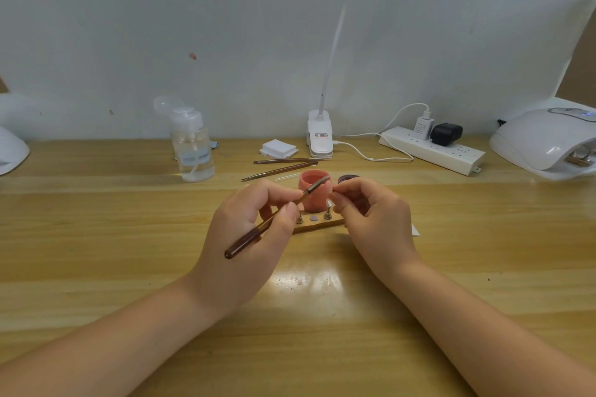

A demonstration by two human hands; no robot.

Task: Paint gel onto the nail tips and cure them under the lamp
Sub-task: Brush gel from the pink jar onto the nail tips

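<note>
Head view: we see wood desk, white wall. Left hand pinches brush; right hand curled, pinching something unclear beside pink pot.

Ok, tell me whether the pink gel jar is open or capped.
Open. The pink gel jar shows bare pink gel at its mouth; a dark lid lies beside it.

Two bare forearms, left hand, right hand, no sleeves

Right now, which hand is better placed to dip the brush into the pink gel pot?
Left. The left hand already holds the brush, its tip over the pink gel pot; the right hand pinches something small.
</note>
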